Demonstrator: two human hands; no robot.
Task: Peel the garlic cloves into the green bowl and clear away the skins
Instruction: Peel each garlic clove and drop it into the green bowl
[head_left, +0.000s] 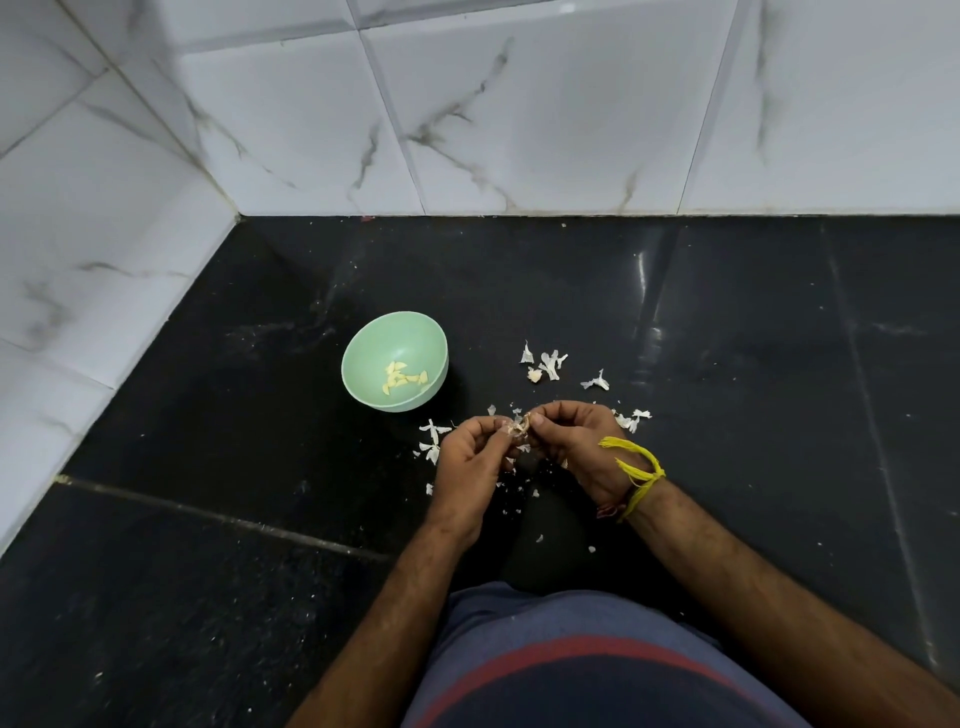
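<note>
You're working in soft, even light with a bright streak of glare on the black counter (647, 291) to your right. The white wall tiles (519, 130) bow at the edges, and your hands' shadow pools just below them.

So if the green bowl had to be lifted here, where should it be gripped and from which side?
Probably by the near-right rim of the green bowl, coming from the right. The bowl sits upright and open, its rim bare all round, with peeled cloves low in the bottom. That side faces the right hand and left hand, both now pinching a garlic clove, and the wall is smooth and rounded.
</note>
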